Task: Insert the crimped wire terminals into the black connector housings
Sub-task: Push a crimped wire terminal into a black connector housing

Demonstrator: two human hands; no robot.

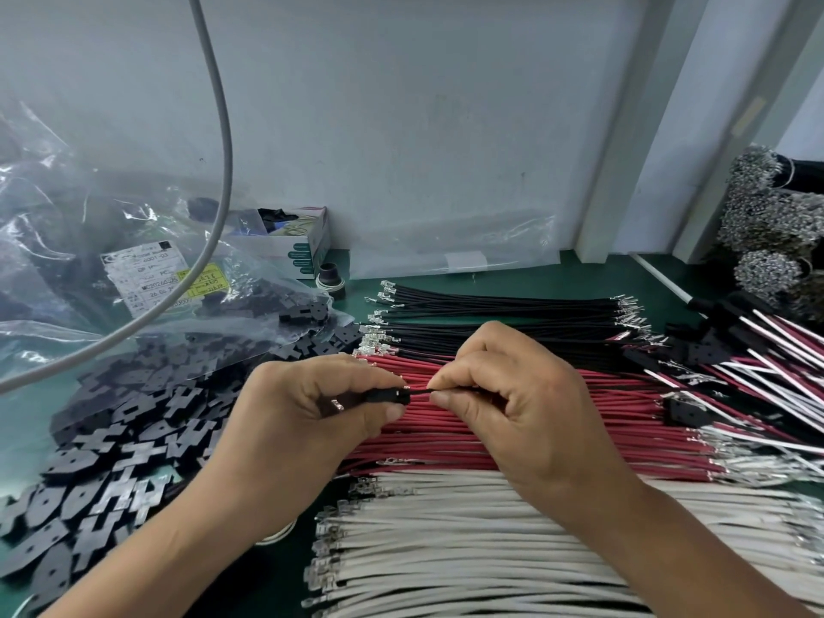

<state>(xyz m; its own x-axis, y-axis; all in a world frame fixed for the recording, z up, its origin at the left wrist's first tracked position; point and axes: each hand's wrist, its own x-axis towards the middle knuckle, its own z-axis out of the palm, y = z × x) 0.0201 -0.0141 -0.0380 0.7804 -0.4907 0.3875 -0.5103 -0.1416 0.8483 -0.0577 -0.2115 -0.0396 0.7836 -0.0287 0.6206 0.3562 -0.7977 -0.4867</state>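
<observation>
My left hand (pixel 312 408) grips small black plastic connector housing (pixel 387 396); right hand (pixel 504 394) pinches thin black wire (pixel 419 391), terminal entering. Next: push straight until seated.

Left hand (pixel 321 408) pinches black connector housing (pixel 387 396); right hand (pixel 504 394) pinches black wire (pixel 419 391) at its 3 o'clock end, above red wires (pixel 557 421).
</observation>
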